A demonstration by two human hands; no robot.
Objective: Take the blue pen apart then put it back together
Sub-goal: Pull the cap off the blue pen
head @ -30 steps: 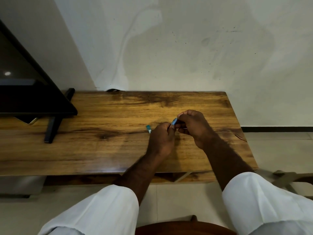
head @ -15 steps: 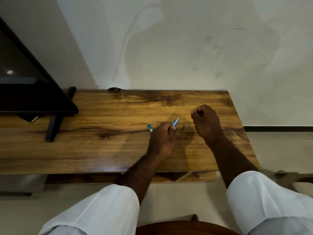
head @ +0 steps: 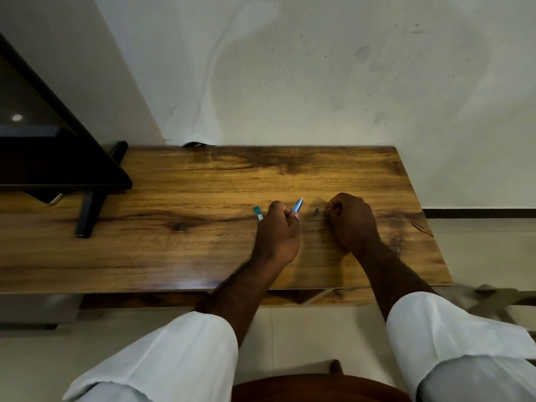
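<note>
Blue pen: barrel held in the left hand, tip end projecting up and away, above mid-bench.
Left grip: curled closed around the barrel.
Right grip: right hand fisted, resting toward the bench's right edge; whether it holds a part cannot be told.
Progress: disassembly judged underway; reassembly remains.
Loose parts: small dark piece on the bench between the hands; teal piece just left of the left hand.
Far edge: dark stand at left.

Wooden table against stained wall (dim)
</note>
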